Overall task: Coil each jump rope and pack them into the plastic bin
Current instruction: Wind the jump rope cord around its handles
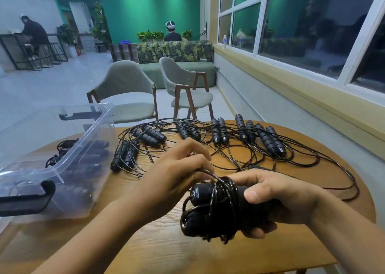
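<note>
Right hand point(277, 198) clamps coiled rope point(212, 207) at table point(166, 248) 6 o'clock; left hand point(179, 169) pinches its cord. Bin point(62, 169) at 9 o'clock holds bundles; loose ropes point(229, 140) at 12

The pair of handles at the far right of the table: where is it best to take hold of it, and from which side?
Grip the pair of handles around the ribbed foam middles, both together, since they lie side by side. Come from above and from the right, probably with the right hand, because loose cord crowds their near ends.
</note>
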`<state>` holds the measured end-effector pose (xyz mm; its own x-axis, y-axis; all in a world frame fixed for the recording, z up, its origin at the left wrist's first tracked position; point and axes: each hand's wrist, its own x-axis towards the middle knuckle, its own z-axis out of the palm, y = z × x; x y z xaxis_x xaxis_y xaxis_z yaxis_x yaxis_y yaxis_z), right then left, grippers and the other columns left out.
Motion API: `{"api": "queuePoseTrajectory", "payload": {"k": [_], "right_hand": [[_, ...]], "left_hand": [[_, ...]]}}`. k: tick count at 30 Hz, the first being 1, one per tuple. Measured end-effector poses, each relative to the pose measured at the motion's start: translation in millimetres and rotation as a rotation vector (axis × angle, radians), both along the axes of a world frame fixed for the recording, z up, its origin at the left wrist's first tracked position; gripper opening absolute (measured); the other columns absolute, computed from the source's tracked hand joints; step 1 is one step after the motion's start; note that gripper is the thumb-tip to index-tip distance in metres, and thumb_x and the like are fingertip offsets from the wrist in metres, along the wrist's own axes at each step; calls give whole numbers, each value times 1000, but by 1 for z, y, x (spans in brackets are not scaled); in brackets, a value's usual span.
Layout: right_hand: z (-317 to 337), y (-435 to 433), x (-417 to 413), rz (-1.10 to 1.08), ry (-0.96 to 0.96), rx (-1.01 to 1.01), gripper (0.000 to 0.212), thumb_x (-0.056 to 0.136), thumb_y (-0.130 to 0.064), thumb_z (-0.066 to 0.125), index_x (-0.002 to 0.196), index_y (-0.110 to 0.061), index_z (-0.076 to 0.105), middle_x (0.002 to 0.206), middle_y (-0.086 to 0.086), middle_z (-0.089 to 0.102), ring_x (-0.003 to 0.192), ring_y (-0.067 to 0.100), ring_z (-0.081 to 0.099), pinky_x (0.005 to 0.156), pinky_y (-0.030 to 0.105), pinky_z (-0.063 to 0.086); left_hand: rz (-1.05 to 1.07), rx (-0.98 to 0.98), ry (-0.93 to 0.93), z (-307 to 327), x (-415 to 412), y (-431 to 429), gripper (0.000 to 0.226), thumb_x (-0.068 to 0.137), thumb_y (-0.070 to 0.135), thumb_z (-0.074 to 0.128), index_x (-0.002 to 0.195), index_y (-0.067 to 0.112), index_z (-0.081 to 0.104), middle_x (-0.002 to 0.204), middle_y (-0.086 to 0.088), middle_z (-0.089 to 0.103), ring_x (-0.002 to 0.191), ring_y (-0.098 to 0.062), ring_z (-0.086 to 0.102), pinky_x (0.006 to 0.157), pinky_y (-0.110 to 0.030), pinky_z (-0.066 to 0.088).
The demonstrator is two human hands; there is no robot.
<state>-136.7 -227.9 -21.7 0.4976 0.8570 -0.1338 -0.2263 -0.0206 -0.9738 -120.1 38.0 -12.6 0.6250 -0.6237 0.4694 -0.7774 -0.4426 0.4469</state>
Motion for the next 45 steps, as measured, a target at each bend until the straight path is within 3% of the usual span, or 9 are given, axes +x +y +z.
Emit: {"api": "queuePoseTrajectory", "payload": {"k": [3,7,12,16,21,26,31,36,45], "right_hand": [[-3,3,-2,-5,38,105,69,93,-42,79,148,-10,52,114,29,66,69,20,67,49,23,40],[-5,7,-5,-22,29,232,58,95,-41,76,143,-14,56,111,25,66,69,18,67,48,28,33],[-8,10,-6,-101,-8,335,52,101,-41,71,141,-12,57,115,28,62,72,18,64,49,26,33],[-7,13,-9,-211,-20,333,68,99,-39,75,158,-27,44,120,33,60,76,23,60,53,26,36],[-4,17,-12,-266,-50,267,60,102,-35,69,156,-21,49,122,30,62,82,26,59,57,25,46],[-10,12,-4,-279,78,408,53,107,-39,62,154,-15,53,121,23,61,83,21,61,57,24,45],[-13,3,9,-208,291,657,51,116,-35,43,162,-12,42,127,24,59,89,24,63,66,27,52],[-11,-3,14,-180,342,754,51,117,-36,37,159,-7,42,127,24,58,90,24,62,67,28,52],[-6,-14,16,-198,343,790,50,117,-37,35,157,-8,42,129,24,56,92,25,62,69,29,53]], "left_hand": [[2,56,96,-7,22,-6,10,100,30,67,100,37,74,117,18,65,118,-9,61,99,-33,52],[-20,115,410,-33,50,10,23,93,30,64,84,49,75,87,16,74,81,0,69,92,-63,54],[76,-175,213,-15,7,-4,48,101,4,56,73,42,68,76,25,68,75,3,63,66,-13,47],[150,-134,204,-25,22,-1,27,103,27,53,81,32,69,81,12,70,77,-11,66,69,-36,54],[90,-34,189,-18,7,-12,46,101,8,51,72,44,52,78,37,62,76,10,62,66,-8,44],[26,-110,274,-19,11,-13,31,109,13,48,92,34,61,77,24,70,61,-5,68,61,-13,44],[51,-216,408,-20,20,-6,23,109,19,51,116,26,71,112,11,76,85,-19,78,64,-26,51],[64,-230,404,-21,25,2,22,104,19,60,122,25,73,108,9,78,101,-11,75,90,-28,59],[144,-88,170,-17,33,12,21,100,32,63,116,32,76,103,22,75,101,-2,70,81,-13,52]]}}
